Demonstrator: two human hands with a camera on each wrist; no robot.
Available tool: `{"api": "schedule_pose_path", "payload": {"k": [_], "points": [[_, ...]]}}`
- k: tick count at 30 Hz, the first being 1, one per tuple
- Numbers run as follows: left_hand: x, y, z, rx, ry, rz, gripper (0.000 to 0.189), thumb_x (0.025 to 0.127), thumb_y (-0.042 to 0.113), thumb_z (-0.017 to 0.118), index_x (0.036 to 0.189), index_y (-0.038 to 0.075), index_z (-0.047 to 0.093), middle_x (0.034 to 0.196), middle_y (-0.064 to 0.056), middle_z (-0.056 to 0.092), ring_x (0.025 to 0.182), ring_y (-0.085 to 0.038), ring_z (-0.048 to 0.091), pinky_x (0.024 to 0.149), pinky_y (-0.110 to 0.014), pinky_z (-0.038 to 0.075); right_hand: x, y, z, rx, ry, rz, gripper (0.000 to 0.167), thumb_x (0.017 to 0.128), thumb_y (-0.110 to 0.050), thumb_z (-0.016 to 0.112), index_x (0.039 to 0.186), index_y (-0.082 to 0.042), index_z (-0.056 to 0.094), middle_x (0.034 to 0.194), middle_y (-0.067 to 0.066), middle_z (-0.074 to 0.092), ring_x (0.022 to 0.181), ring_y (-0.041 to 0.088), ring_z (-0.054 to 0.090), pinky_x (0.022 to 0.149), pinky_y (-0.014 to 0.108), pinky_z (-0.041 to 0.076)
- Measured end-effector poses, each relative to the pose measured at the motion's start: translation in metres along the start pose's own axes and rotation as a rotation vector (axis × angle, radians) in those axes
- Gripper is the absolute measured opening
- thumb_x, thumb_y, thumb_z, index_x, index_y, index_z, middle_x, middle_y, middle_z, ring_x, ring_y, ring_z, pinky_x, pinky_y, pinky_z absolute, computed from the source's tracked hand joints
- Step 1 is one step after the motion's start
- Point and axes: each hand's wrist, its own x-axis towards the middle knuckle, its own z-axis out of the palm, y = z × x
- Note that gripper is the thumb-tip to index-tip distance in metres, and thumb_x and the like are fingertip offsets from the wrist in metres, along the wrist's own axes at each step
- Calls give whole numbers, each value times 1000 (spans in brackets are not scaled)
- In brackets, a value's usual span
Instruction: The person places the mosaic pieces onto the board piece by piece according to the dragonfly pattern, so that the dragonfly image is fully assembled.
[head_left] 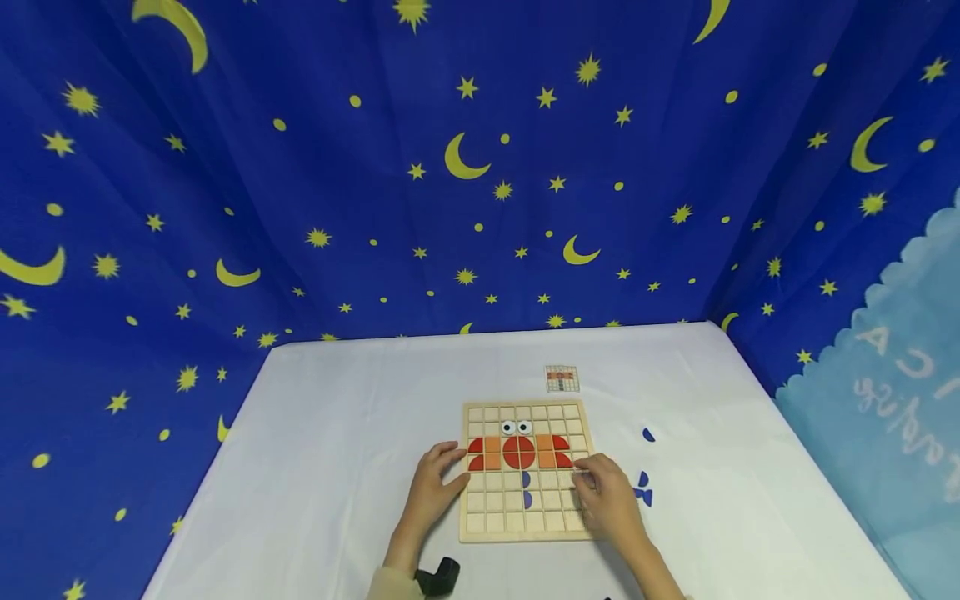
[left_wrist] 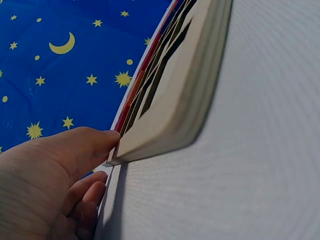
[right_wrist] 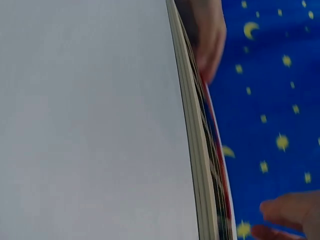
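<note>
A wooden grid board [head_left: 495,537] lies on the table. Red quarter-round tiles [head_left: 476,461] and orange tiles [head_left: 492,452] flank a red circle [head_left: 518,452] on it, with two eye tiles [head_left: 508,427] above and blue half-round tiles [head_left: 527,499] below. My left hand [head_left: 431,492] rests at the board's left edge; its thumb [left_wrist: 102,142] touches the frame in the left wrist view. Over the right edge is my right hand [head_left: 606,500], fingers bent. In the right wrist view its fingertips [right_wrist: 272,210] stand apart, with nothing visible between them.
Loose blue tiles [head_left: 643,495] lie right of the board, one more blue tile [head_left: 648,434] farther up. A small pattern card [head_left: 562,378] sits beyond the board. A black object [head_left: 438,577] is by the left wrist. Starry blue cloth [head_left: 375,167] hangs around the white table [head_left: 337,433].
</note>
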Motion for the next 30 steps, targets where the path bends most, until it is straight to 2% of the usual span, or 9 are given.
{"api": "schedule_pose_path", "payload": {"k": [3, 6, 9, 12, 15, 19, 23, 26, 30], "points": [[-4, -2, 1, 8, 6, 13, 35, 80, 16, 72, 114, 5, 68, 127, -13, 60, 121, -37, 51, 102, -54, 40, -6, 16, -18, -89, 20, 114, 21, 75, 1, 71, 96, 0, 69, 93, 10, 69, 88, 27, 63, 81, 42, 53], [-6, -3, 2, 13, 13, 33, 35, 80, 17, 72, 113, 5, 68, 125, -14, 60, 119, -37, 52, 100, -54, 41, -13, 30, -36, -162, -15, 238, 28, 75, 2, 67, 103, 4, 67, 101, 18, 67, 98, 36, 60, 88, 51, 48], [-5, -3, 2, 18, 17, 42, 35, 81, 18, 71, 113, 5, 68, 125, -14, 60, 119, -37, 53, 100, -54, 41, -19, 40, -51, -203, -41, 297, 35, 73, 4, 66, 108, 7, 65, 107, 25, 64, 101, 42, 58, 91, 55, 45], [-4, -3, 1, 27, 15, 48, 35, 81, 18, 71, 114, 5, 68, 125, -14, 60, 119, -37, 53, 100, -54, 41, -23, 45, -59, -203, -44, 311, 37, 71, 5, 66, 107, 8, 64, 105, 26, 64, 96, 42, 60, 87, 54, 48], [-3, -3, -1, 28, 11, 45, 36, 82, 19, 71, 114, 5, 67, 126, -14, 60, 120, -37, 52, 101, -54, 40, -25, 47, -62, -184, -38, 328, 35, 71, 6, 66, 106, 8, 65, 98, 22, 66, 85, 32, 61, 77, 41, 52], [-4, -4, -2, 26, 8, 41, 36, 81, 18, 71, 114, 5, 67, 126, -14, 60, 120, -37, 52, 101, -54, 40, -29, 47, -58, -169, -49, 368, 30, 73, 7, 65, 104, 9, 65, 88, 15, 66, 75, 21, 58, 65, 29, 50], [-6, -5, -2, 36, 7, 52, 35, 81, 17, 72, 113, 3, 67, 125, -15, 60, 119, -38, 52, 100, -55, 41, -31, 48, -52, -165, -49, 386, 28, 75, 6, 66, 103, 8, 66, 86, 13, 66, 76, 20, 59, 67, 30, 52], [-5, -5, -1, 27, 3, 45, 36, 81, 17, 71, 114, 3, 67, 126, -15, 60, 121, -38, 51, 101, -55, 40, -31, 50, -49, -181, -38, 355, 31, 74, 3, 70, 104, 6, 66, 91, 14, 66, 79, 22, 61, 71, 35, 53], [-3, -4, -1, 2, 0, 17, 36, 82, 18, 70, 116, 4, 66, 128, -13, 58, 124, -37, 50, 104, -54, 39, -28, 53, -45, -180, 11, 246, 32, 71, 3, 74, 102, 2, 68, 94, 11, 67, 82, 23, 62, 73, 35, 54]]}}
